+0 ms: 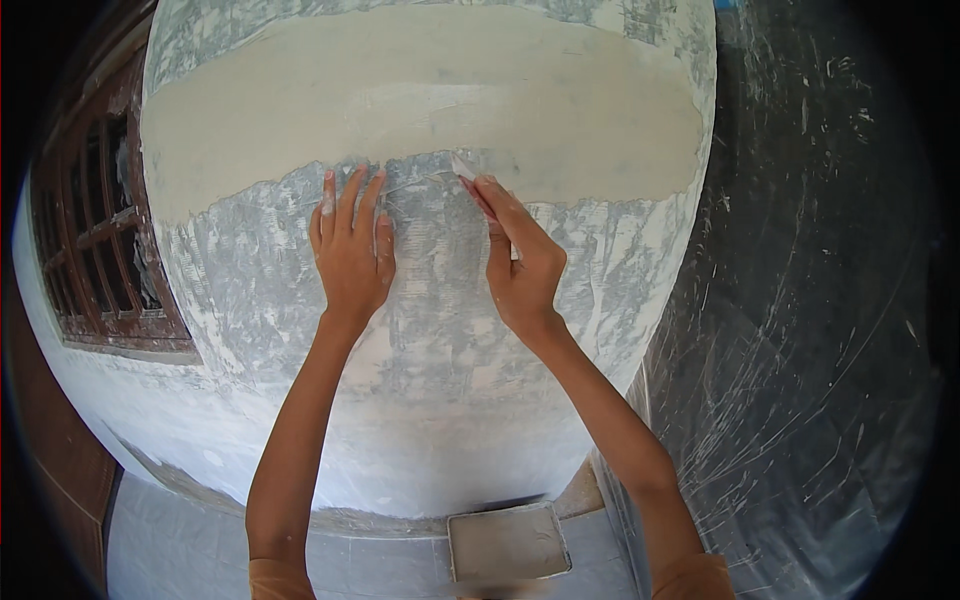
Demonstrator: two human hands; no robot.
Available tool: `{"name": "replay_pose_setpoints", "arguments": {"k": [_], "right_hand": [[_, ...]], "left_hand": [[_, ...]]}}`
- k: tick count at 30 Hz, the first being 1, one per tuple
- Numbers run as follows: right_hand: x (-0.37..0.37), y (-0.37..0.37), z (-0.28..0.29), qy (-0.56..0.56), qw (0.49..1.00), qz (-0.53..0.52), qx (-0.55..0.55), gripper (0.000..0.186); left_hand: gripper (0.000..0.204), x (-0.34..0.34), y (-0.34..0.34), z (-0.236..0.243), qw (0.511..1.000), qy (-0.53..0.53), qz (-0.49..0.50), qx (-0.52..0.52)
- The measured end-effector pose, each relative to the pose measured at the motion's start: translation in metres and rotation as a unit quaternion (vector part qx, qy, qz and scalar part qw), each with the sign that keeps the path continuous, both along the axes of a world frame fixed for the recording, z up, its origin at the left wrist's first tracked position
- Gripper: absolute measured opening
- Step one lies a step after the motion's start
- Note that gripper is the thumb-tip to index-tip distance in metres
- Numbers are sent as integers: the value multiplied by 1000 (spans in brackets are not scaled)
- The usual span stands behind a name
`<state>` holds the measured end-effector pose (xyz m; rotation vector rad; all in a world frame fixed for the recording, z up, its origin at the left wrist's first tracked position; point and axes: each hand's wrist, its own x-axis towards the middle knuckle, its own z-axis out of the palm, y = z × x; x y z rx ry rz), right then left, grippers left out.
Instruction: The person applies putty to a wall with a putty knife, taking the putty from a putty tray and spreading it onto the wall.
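My left hand (350, 245) lies against the wall with its fingers spread, its tips near the lower edge of a cream band of filler (430, 85). White smears show on its fingers. In my right hand (525, 260) is a small scraper (474, 190) with a reddish handle, pinched between the fingers. Its pale blade points up and left and meets the wall at the band's ragged lower edge. Below the band, the wall (440, 300) is grey with patchy white streaks.
A brown window frame (125, 240) with dark panes sits at the left. Dark sheeting (790, 330) splashed with white hangs at the right. On the grey floor (370, 565) below stands a rectangular tray (565, 545) of beige material.
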<state>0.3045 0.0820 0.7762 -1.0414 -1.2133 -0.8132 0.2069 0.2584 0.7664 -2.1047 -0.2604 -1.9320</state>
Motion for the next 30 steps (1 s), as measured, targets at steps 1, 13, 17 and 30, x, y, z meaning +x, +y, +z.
{"name": "replay_pose_setpoints", "arguments": {"k": [1, 13, 17, 30], "right_hand": [[11, 9, 0, -132, 988, -83, 7, 38], [66, 64, -19, -339, 904, -258, -14, 41], [62, 59, -28, -298, 921, -236, -87, 49], [12, -7, -6, -34, 991, -127, -1, 40]], "left_hand": [[43, 6, 2, 5, 1000, -10, -2, 4], [42, 36, 36, 19, 994, -85, 1, 70], [41, 34, 39, 17, 994, -80, 10, 72], [40, 32, 34, 40, 995, -77, 14, 59]]}}
